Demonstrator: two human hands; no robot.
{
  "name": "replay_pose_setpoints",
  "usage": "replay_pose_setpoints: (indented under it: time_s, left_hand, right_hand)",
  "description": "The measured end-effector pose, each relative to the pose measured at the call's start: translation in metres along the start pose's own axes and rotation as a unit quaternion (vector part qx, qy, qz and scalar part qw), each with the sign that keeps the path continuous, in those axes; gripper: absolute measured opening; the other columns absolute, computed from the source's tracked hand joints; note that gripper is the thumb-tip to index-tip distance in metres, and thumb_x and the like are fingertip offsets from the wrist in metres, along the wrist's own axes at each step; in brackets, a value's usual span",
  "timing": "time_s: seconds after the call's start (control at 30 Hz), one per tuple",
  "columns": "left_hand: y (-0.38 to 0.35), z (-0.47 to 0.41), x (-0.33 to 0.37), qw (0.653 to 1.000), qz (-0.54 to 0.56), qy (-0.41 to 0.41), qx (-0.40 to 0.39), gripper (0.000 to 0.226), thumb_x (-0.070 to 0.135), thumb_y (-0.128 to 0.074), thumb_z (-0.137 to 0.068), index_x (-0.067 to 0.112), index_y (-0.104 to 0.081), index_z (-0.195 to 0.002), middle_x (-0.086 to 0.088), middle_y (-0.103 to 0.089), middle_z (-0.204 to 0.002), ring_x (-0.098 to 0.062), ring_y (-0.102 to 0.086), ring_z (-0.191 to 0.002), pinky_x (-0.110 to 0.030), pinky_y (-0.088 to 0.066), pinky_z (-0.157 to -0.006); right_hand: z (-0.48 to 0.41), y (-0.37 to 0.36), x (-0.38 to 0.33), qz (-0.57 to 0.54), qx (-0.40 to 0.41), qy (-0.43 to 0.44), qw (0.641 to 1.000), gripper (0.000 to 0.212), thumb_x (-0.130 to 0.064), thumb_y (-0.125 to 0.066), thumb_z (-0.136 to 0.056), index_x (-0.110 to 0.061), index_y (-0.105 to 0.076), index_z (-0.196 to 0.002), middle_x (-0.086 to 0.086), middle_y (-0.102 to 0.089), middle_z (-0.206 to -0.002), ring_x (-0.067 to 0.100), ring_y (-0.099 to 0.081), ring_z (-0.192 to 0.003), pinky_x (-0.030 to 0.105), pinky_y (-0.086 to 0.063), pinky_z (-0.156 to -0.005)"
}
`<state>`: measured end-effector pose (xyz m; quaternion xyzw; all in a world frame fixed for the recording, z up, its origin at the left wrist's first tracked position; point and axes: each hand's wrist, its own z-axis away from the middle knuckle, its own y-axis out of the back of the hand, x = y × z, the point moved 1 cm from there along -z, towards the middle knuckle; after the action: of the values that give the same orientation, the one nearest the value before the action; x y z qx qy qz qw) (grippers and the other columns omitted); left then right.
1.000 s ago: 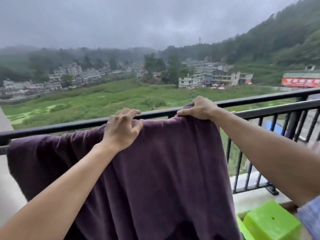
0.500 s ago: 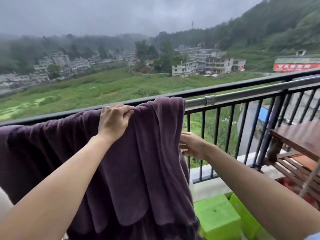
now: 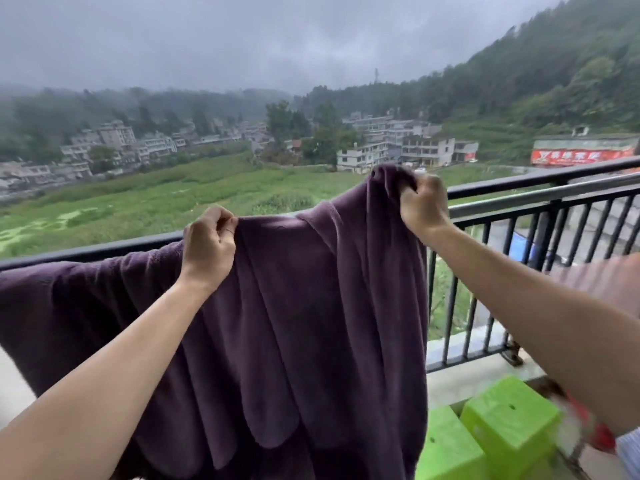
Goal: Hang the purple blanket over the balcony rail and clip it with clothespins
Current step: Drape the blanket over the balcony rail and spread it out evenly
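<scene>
The left hand (image 3: 207,247), at centre-left of the frame, had its grip closed tight on the purple blanket (image 3: 311,323), with curled fingers pinching a fold of the top edge at the level of the balcony rail (image 3: 540,180). The right hand (image 3: 420,206), higher and right of centre, gripped a bunched corner of the cloth in a fist and held it above the rail line. Between the 2 hands the top edge sloped up to the right. Below them the blanket hung in soft vertical folds and was cut off by the bottom of the frame. Toward the left it lay draped over the rail and ran out past the left edge. The cloth hid the rail there, so whether the raised part touched it could not be told. At lower right stood 2 green plastic stools (image 3: 509,420), just beside each other, the nearer one cut by the bottom edge. A red and white object (image 3: 588,431) under the right forearm was too blurred to make out. A brown slatted surface (image 3: 599,282) at the right edge was partly covered by that arm.
</scene>
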<state>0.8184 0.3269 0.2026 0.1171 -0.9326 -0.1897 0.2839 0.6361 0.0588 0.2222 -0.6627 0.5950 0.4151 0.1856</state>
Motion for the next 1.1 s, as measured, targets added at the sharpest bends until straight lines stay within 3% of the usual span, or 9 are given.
replay_pose_setpoints:
  time_s: [0.1,0.27,0.37,0.53,0.67,0.77,0.97,1.03,1.1]
  left_hand:
    - [0.036,-0.006,-0.017,1.0,0.002,0.014,0.021,0.014,0.01,-0.056,-0.093,0.003,-0.06,-0.081,-0.007,-0.058,-0.066,-0.027,-0.054,-0.066,-0.035,-0.042,-0.068]
    - [0.078,0.008,-0.056,0.994,-0.042,0.079,0.064,0.012,0.008,-0.055,-0.093,0.005,-0.057,-0.081,-0.014,-0.059,-0.07,-0.036,-0.059,-0.072,-0.038,-0.041,-0.068]
    - [0.08,0.02,-0.059,0.991,-0.123,0.059,-0.013,0.007,0.015,-0.062,-0.088,0.011,-0.061,-0.083,-0.01,-0.066,-0.082,-0.034,-0.062,-0.084,-0.038,-0.043,-0.074]
    - [0.05,0.025,-0.015,0.976,-0.155,-0.095,-0.12,0.032,0.041,-0.054,-0.085,0.021,-0.062,-0.109,0.002,-0.06,-0.11,-0.022,-0.053,-0.108,-0.038,-0.038,-0.093]
    - [-0.01,0.014,0.034,0.959,-0.134,-0.131,-0.213,0.055,0.054,-0.048,-0.09,0.026,-0.046,-0.138,0.001,-0.053,-0.132,-0.021,-0.044,-0.126,-0.037,-0.031,-0.105]
    - [-0.061,0.003,0.05,0.919,-0.235,-0.101,-0.299,0.067,0.065,-0.039,-0.089,0.029,-0.033,-0.145,-0.004,-0.049,-0.136,-0.026,-0.042,-0.128,-0.044,-0.03,-0.107]
    - [-0.096,-0.004,0.046,0.9,-0.343,-0.125,-0.238,0.049,0.065,-0.037,-0.089,0.026,-0.052,-0.113,0.0,-0.062,-0.115,-0.026,-0.053,-0.111,-0.045,-0.036,-0.089]
    - [-0.099,-0.003,0.043,0.901,-0.346,-0.134,-0.226,0.048,0.065,-0.038,-0.089,0.025,-0.053,-0.109,0.001,-0.063,-0.111,-0.026,-0.055,-0.107,-0.043,-0.037,-0.087]
    - [-0.101,-0.004,0.043,0.9,-0.352,-0.13,-0.22,0.048,0.066,-0.038,-0.088,0.025,-0.054,-0.108,0.002,-0.063,-0.109,-0.025,-0.055,-0.106,-0.043,-0.037,-0.086]
  right_hand:
    - [-0.051,-0.005,-0.058,0.026,0.072,0.045,0.996,0.03,-0.032,-0.053,-0.09,-0.011,-0.073,-0.098,0.008,-0.074,-0.095,0.023,-0.067,-0.096,0.038,-0.049,-0.074]
    - [-0.109,-0.022,-0.111,0.085,0.145,0.002,0.986,0.035,-0.033,-0.043,-0.096,-0.011,-0.067,-0.108,0.01,-0.069,-0.116,0.028,-0.063,-0.11,0.033,-0.043,-0.078]
    - [-0.102,-0.058,-0.086,0.196,0.018,-0.026,0.98,0.033,-0.025,-0.045,-0.092,-0.008,-0.065,-0.113,0.019,-0.064,-0.122,0.036,-0.059,-0.115,0.038,-0.047,-0.092]
    - [-0.052,-0.112,-0.013,0.369,-0.309,-0.042,0.876,0.031,-0.032,-0.064,-0.086,-0.006,-0.072,-0.101,0.012,-0.07,-0.112,0.029,-0.065,-0.098,0.03,-0.048,-0.075]
    - [-0.048,-0.103,-0.002,0.266,-0.305,-0.031,0.914,0.036,-0.043,-0.072,-0.079,-0.014,-0.075,-0.101,0.008,-0.073,-0.107,0.024,-0.065,-0.101,0.029,-0.051,-0.086]
    - [-0.034,-0.081,0.006,0.227,-0.224,0.02,0.948,0.037,-0.054,-0.065,-0.08,-0.023,-0.074,-0.099,0.001,-0.073,-0.105,0.021,-0.065,-0.102,0.035,-0.052,-0.089]
    - [0.027,-0.027,0.066,0.168,0.038,0.157,0.973,0.03,-0.047,-0.059,-0.086,-0.022,-0.065,-0.101,-0.002,-0.061,-0.103,0.021,-0.053,-0.101,0.037,-0.043,-0.086]
    - [0.052,-0.012,0.103,0.052,0.046,0.071,0.995,0.027,-0.046,-0.065,-0.083,-0.023,-0.06,-0.096,-0.005,-0.059,-0.096,0.015,-0.056,-0.092,0.035,-0.047,-0.082]
    - [0.073,-0.011,0.129,-0.082,-0.109,-0.092,0.986,0.033,-0.046,-0.073,-0.079,-0.023,-0.059,-0.098,-0.005,-0.064,-0.095,0.013,-0.061,-0.087,0.029,-0.051,-0.075]
